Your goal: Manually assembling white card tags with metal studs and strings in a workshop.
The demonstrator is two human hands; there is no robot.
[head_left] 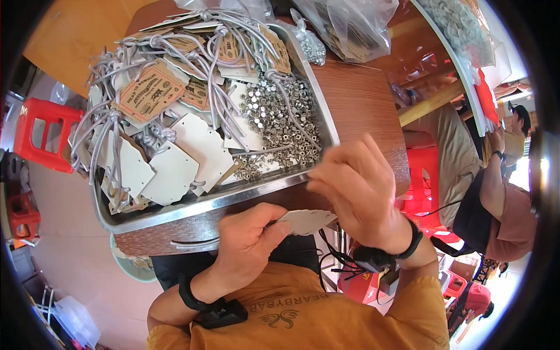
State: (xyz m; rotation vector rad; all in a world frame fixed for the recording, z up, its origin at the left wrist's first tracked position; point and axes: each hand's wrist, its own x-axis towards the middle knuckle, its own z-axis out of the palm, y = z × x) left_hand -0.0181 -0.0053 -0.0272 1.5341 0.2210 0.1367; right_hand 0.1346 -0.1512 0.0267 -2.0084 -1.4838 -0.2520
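Looking down from the head: the left hand pinches a white card tag by its near end, long axis running rightward toward the right hand, whose curled fingers hover at its far tip; whether they grip anything is hidden. Beyond the fingertips sits a metal tray of tags and small silver nuts.

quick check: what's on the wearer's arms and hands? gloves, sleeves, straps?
No gloves: both hands bare. The left hand has a black wrist strap with a small black box. The right hand has a matching strap and box, with thin black cables hanging from it. Mustard-yellow sleeves end near the elbows.
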